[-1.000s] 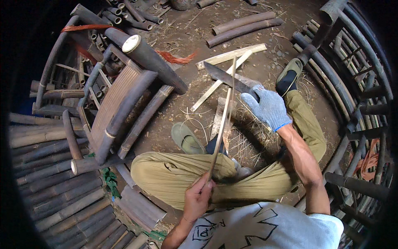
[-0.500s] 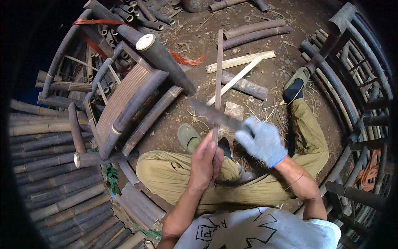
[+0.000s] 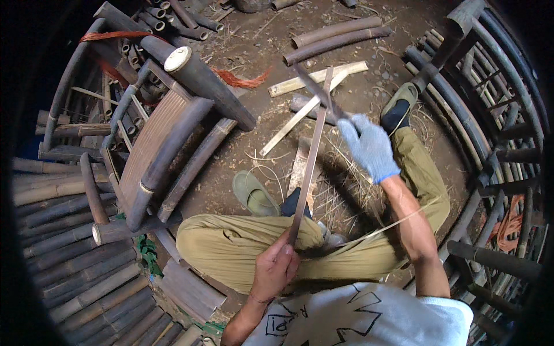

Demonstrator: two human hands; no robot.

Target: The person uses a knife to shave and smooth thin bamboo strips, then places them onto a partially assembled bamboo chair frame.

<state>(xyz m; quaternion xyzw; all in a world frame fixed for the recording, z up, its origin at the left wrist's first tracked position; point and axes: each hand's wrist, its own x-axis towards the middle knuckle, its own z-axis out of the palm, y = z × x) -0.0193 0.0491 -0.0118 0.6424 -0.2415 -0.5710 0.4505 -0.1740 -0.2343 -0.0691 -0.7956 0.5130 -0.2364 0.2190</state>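
Note:
My bare left hand point(image 3: 274, 269), low over my lap, is closed around the lower end of a long narrow bamboo strip point(image 3: 310, 158). The strip slants away from me, its far end leaning right. My right hand point(image 3: 367, 147), in a pale grey-blue glove, grips a knife whose handle is hidden in the fist. The dark knife blade point(image 3: 311, 86) points far left and crosses the strip near its far end; whether the edge touches cannot be told. A thin pale sliver point(image 3: 381, 232) curves over my lap by the right forearm.
Pale split bamboo pieces point(image 3: 346, 68) and dark bamboo lengths point(image 3: 340, 45) lie on the dirt floor. A bamboo chair point(image 3: 156, 150) stands at left beside a slatted bamboo surface point(image 3: 86, 254). More bamboo framing point(image 3: 496, 115) rises at right. Shavings point(image 3: 352, 199) litter the ground between my feet.
My left hand has come down toward my body, and the strip now leans right. My right hand has moved farther out with the knife, which has swung to point more away from me.

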